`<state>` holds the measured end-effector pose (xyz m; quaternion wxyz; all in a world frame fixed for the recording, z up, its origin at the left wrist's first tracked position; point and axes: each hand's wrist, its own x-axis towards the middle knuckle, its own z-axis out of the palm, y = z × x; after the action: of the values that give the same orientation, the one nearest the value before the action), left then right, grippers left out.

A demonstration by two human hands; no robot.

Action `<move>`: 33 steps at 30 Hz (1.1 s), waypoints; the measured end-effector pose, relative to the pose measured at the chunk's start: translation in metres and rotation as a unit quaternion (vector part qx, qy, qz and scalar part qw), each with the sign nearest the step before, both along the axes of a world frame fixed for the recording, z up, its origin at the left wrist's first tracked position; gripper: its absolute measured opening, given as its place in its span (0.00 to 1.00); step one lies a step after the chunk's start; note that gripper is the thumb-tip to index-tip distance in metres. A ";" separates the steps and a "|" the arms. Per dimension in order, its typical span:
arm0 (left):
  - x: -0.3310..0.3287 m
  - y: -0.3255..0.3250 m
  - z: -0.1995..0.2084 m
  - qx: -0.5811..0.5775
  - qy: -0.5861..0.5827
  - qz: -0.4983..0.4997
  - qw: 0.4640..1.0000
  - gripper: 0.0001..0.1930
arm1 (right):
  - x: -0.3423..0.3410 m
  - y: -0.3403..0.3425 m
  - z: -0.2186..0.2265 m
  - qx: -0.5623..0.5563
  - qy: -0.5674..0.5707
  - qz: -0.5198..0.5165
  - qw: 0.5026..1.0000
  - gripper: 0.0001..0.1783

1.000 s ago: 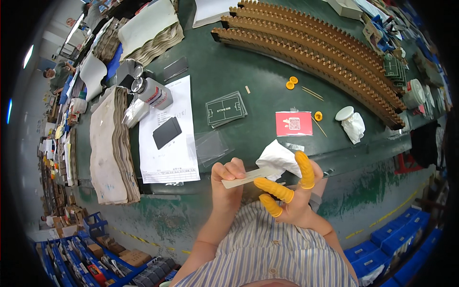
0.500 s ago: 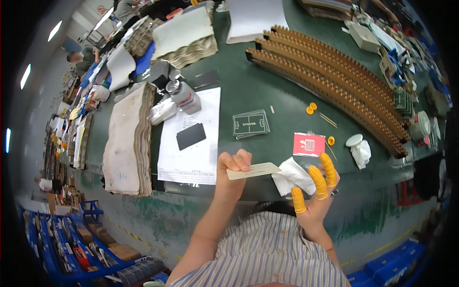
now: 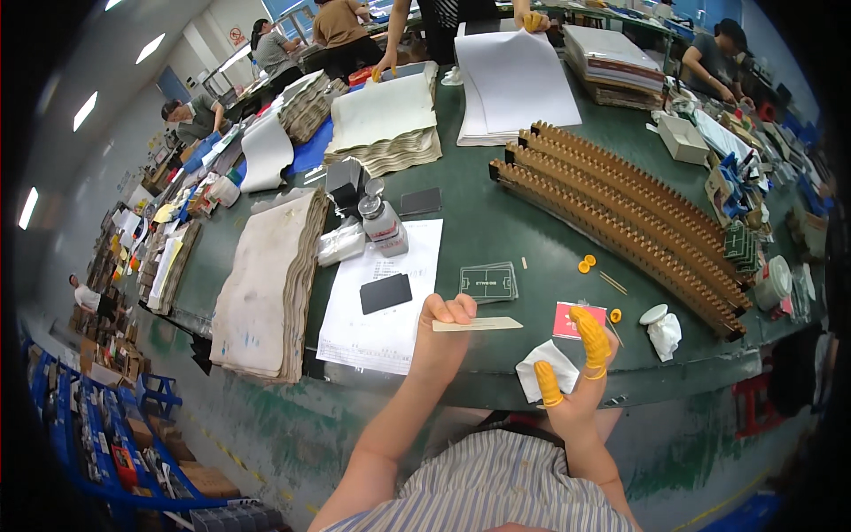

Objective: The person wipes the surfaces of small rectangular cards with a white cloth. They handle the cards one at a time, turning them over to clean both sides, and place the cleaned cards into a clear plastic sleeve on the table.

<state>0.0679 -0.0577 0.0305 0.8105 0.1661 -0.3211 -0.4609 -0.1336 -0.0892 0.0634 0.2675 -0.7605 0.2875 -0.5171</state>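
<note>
Card (image 3: 479, 324): pale cream. Finger cots (image 3: 591, 339): yellow. Cloth (image 3: 558, 359): white. That person's shirt (image 3: 496, 470): blue-and-pale stripes. Tabletop (image 3: 479, 191): dark green. Slotted racks (image 3: 620, 229): brown.

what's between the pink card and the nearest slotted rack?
Head view: two rolled yellow finger cots and two thin sticks; another cot and stick lie by the pink card's right edge.

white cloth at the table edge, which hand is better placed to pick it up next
Probably the right hand: it looks open, its yellow finger covers close by the white cloth. The left hand is farther off and pinches the pale card.
</note>
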 end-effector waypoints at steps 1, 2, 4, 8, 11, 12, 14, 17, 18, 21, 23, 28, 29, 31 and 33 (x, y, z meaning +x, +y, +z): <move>-0.003 0.000 0.001 0.013 0.000 0.006 1.000 0.10 | 0.000 0.000 0.000 -0.005 0.004 -0.007 1.000 0.35; -0.007 0.001 0.005 0.026 -0.001 0.010 1.000 0.10 | -0.001 -0.001 0.000 -0.011 0.009 -0.014 1.000 0.36; -0.011 -0.001 0.005 0.035 0.000 0.009 0.999 0.10 | 0.000 0.001 0.000 -0.008 -0.017 -0.030 0.999 0.36; -0.019 -0.003 0.000 0.029 -0.003 -0.007 1.000 0.10 | -0.003 0.001 -0.004 0.015 -0.051 -0.019 0.998 0.38; -0.026 -0.003 -0.004 0.031 0.008 -0.028 0.999 0.10 | -0.004 0.000 -0.007 0.054 -0.045 0.006 0.998 0.41; -0.028 -0.003 -0.005 0.031 0.014 -0.038 0.999 0.11 | -0.004 0.000 -0.006 0.058 -0.064 0.001 0.996 0.41; -0.032 -0.002 -0.005 0.065 0.003 -0.038 0.997 0.10 | -0.002 0.000 -0.004 0.069 -0.104 -0.008 0.992 0.42; -0.040 0.000 0.006 0.196 -0.048 0.005 0.979 0.10 | -0.005 -0.006 -0.007 0.074 -0.138 -0.009 0.988 0.43; -0.042 0.000 0.012 0.252 -0.070 0.026 0.965 0.10 | -0.008 -0.007 -0.008 0.075 -0.123 -0.021 0.989 0.43; -0.042 0.002 0.021 0.269 -0.111 0.060 0.955 0.11 | -0.017 -0.011 -0.018 0.084 -0.062 -0.051 0.993 0.44; -0.042 0.003 0.026 0.279 -0.128 0.050 0.950 0.10 | -0.028 -0.012 -0.027 0.093 0.005 -0.075 0.993 0.46; -0.042 0.002 0.027 0.309 -0.160 0.034 0.937 0.12 | -0.035 -0.003 -0.043 0.154 0.007 -0.082 0.985 0.35; -0.042 0.002 0.027 0.314 -0.166 0.029 0.934 0.12 | -0.035 0.000 -0.045 0.163 0.013 -0.085 0.983 0.33; -0.041 0.001 0.023 0.314 -0.182 0.022 0.931 0.20 | -0.037 0.005 -0.051 0.162 0.049 -0.085 0.982 0.29; -0.042 0.001 0.022 0.316 -0.179 0.020 0.932 0.25 | -0.040 0.009 -0.058 0.142 0.108 -0.079 0.981 0.24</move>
<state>0.0262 -0.0571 0.0529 0.6545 0.4997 -0.2954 -0.4845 -0.1734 -0.0803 0.0058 0.2989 -0.7406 0.4446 -0.4056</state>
